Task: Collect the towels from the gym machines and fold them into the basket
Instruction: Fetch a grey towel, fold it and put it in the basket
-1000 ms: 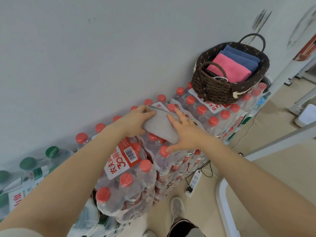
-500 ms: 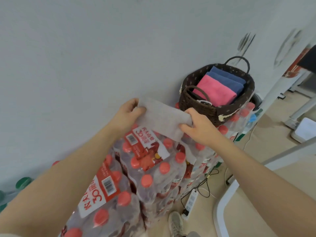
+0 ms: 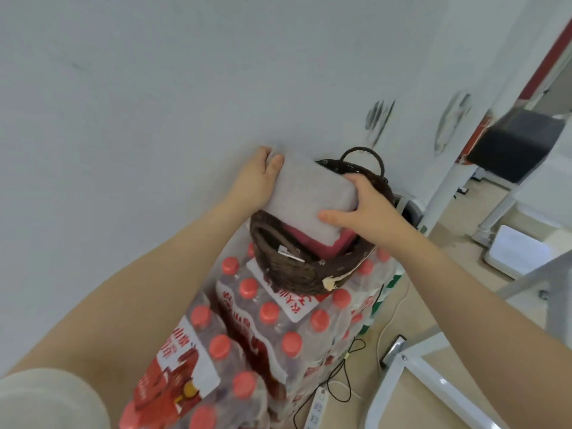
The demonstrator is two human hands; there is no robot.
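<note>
A folded grey towel [image 3: 309, 193] hangs over the dark brown wicker basket [image 3: 297, 274], held between both hands. My left hand [image 3: 257, 178] grips its far left end, thumb on top. My right hand [image 3: 362, 209] grips its right end, thumb lying across the near edge. Under the grey towel a folded pink towel [image 3: 322, 241] shows inside the basket. The blue towel seen earlier is hidden beneath the grey one. The basket stands on shrink-wrapped packs of water bottles.
Packs of red-capped water bottles [image 3: 263, 323] are stacked against the white wall [image 3: 154, 103]. A power strip [image 3: 318, 407] and cables lie on the floor. White machine frame tubes [image 3: 411, 366] stand at the right, with a black pad [image 3: 513, 147] beyond.
Both hands lifted the folded grey towel off the bottle packs and carried it right, over the basket. It now covers the blue towel and most of the pink one.
</note>
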